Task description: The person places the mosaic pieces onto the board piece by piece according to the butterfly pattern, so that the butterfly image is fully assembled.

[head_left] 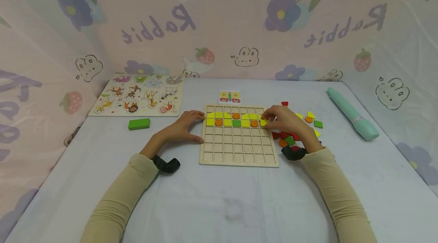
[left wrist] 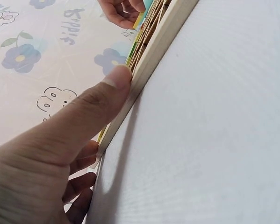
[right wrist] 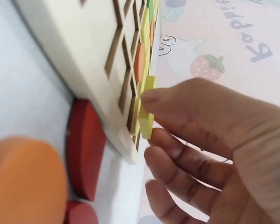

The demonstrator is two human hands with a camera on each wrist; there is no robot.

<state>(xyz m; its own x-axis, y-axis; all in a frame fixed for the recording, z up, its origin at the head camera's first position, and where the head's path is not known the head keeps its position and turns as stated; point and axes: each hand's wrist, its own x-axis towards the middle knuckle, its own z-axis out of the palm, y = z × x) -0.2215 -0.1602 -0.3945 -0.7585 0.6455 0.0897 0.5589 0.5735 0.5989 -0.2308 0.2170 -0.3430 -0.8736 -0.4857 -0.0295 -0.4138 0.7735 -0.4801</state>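
Note:
A wooden grid board (head_left: 238, 150) lies on the table, its second and third rows filled with yellow, orange and green pieces. My left hand (head_left: 183, 127) rests against the board's left edge, thumb and fingers spread apart; in the left wrist view the thumb (left wrist: 100, 100) presses the board's side. Over the right end of the filled rows, my right hand (head_left: 285, 118) pinches a yellow piece (right wrist: 147, 119) between thumb and fingers. The piece stands tilted close over the grid, and its full outline is partly hidden by the thumb.
Loose red, orange, green and yellow pieces (head_left: 309, 119) lie right of the board, some under the right wrist. A butterfly pattern card (head_left: 229, 96) sits behind it. An animal puzzle (head_left: 140, 96) and green block (head_left: 139, 124) are at left, a teal tapered object (head_left: 352, 113) at right.

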